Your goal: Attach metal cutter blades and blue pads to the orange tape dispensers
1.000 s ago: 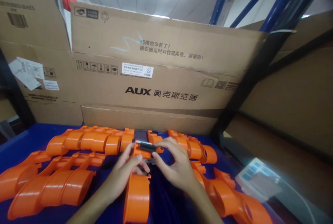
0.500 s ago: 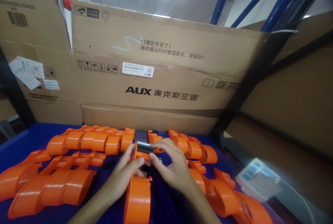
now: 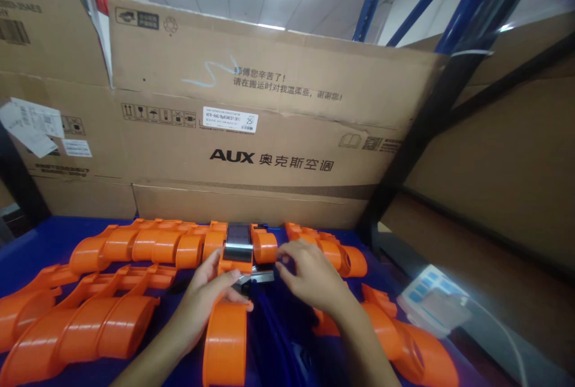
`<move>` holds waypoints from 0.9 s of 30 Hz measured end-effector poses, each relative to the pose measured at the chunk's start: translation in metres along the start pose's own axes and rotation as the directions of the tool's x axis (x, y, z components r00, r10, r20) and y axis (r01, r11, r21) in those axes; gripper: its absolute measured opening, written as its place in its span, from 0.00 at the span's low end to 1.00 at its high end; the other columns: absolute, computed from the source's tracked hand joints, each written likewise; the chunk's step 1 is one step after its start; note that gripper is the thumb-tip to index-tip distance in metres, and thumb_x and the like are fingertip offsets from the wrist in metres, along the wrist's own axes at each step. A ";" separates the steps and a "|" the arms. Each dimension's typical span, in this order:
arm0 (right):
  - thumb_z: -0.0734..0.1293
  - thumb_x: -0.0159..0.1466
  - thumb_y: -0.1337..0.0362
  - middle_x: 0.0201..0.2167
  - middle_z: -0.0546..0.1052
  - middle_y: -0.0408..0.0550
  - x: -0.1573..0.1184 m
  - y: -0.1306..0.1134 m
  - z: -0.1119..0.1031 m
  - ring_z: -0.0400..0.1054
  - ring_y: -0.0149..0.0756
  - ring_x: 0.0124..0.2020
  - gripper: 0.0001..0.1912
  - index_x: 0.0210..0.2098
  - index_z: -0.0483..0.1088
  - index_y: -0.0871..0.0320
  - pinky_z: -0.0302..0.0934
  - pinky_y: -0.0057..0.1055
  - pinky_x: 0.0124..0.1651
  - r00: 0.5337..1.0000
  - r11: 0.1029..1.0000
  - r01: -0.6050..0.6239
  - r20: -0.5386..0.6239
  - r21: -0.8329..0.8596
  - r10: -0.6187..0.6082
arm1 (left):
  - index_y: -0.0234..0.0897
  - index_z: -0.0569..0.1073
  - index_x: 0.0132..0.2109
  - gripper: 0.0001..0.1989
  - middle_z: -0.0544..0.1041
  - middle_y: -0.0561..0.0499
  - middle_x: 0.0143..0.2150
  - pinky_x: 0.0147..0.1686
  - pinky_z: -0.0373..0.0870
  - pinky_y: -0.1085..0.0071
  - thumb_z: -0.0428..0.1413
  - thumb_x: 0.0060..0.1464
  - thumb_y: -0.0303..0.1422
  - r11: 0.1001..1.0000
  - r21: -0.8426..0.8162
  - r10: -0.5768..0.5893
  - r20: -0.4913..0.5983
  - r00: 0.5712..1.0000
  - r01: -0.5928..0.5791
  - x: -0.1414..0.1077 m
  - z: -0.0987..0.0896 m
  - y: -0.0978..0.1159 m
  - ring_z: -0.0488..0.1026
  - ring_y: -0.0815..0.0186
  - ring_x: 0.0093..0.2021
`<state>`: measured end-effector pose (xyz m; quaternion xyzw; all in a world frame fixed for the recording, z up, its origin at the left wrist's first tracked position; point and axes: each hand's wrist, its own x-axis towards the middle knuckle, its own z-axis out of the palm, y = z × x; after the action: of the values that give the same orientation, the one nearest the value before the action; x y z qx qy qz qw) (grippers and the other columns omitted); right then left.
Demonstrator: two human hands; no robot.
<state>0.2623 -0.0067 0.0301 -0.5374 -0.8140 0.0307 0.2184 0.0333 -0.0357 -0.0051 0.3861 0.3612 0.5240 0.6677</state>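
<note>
While the left hand (image 3: 212,288) is wrapped round the middle of an orange tape dispenser (image 3: 225,342), the black roller (image 3: 238,253) and toothed edge (image 3: 238,246) sit at one o'clock from that hand, the round end at five. Right hand (image 3: 309,273): three o'clock from the roller, apart from it, fingers loosely curled, narrow gap to thumb. Metal strip (image 3: 263,277) between hands. Other dispensers (image 3: 168,247) on blue table (image 3: 40,243), ten o'clock from left hand.
</note>
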 end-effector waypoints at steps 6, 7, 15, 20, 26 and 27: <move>0.72 0.61 0.59 0.42 0.76 0.54 -0.008 0.004 0.010 0.69 0.51 0.48 0.14 0.45 0.78 0.57 0.59 0.46 0.53 0.976 0.986 -0.046 0.203 -0.158 0.078 | 0.38 0.68 0.58 0.29 0.83 0.50 0.30 0.31 0.77 0.68 0.67 0.51 0.39 0.999 0.040 -0.001 0.017 1.000 0.000 0.004 -0.004 -0.002 0.83 0.59 0.26; 0.72 0.61 0.58 0.43 0.75 0.55 -0.008 0.004 0.012 0.68 0.51 0.49 0.15 0.45 0.78 0.57 0.59 0.46 0.54 0.972 0.986 -0.049 0.217 -0.160 0.084 | 0.38 0.69 0.57 0.29 0.83 0.50 0.31 0.32 0.78 0.68 0.67 0.51 0.39 0.999 0.045 0.001 0.017 1.000 -0.002 0.005 -0.004 -0.002 0.83 0.59 0.27; 0.72 0.60 0.61 0.41 0.73 0.53 -0.008 0.001 0.010 0.68 0.48 0.46 0.08 0.38 0.76 0.57 0.59 0.42 0.50 0.971 0.987 -0.046 0.226 -0.154 0.080 | 0.37 0.67 0.57 0.28 0.82 0.50 0.28 0.31 0.77 0.68 0.66 0.53 0.39 0.998 0.060 0.009 0.024 1.000 -0.010 0.004 -0.004 0.000 0.83 0.57 0.27; 0.70 0.61 0.65 0.39 0.75 0.51 -0.007 0.002 0.010 0.68 0.45 0.43 0.04 0.37 0.73 0.56 0.59 0.38 0.46 0.976 0.991 -0.010 0.215 -0.135 0.039 | 0.36 0.64 0.61 0.30 0.82 0.50 0.25 0.30 0.76 0.68 0.64 0.55 0.39 0.996 0.084 0.011 0.015 1.000 -0.012 0.003 -0.004 -0.001 0.83 0.58 0.26; 0.65 0.63 0.69 0.35 0.76 0.50 -0.004 0.004 0.014 0.69 0.41 0.37 0.03 0.37 0.71 0.56 0.56 0.33 0.39 0.980 0.999 -0.009 0.198 -0.054 0.020 | 0.35 0.63 0.62 0.31 0.82 0.50 0.25 0.31 0.76 0.69 0.64 0.56 0.40 0.994 0.109 -0.005 0.037 0.999 0.001 0.004 -0.005 -0.002 0.83 0.58 0.27; 0.65 0.63 0.69 0.35 0.76 0.49 -0.004 0.004 0.014 0.69 0.41 0.37 0.04 0.37 0.70 0.56 0.56 0.33 0.39 0.981 0.999 -0.011 0.191 -0.040 0.019 | 0.35 0.63 0.62 0.31 0.82 0.50 0.25 0.32 0.76 0.69 0.64 0.56 0.40 0.994 0.108 -0.003 0.038 0.999 -0.001 0.004 -0.005 -0.001 0.83 0.58 0.27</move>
<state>0.2618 -0.0056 0.0152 -0.5422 -0.8276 0.0683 0.1284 0.0301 -0.0318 -0.0089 0.4313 0.3762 0.4960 0.6530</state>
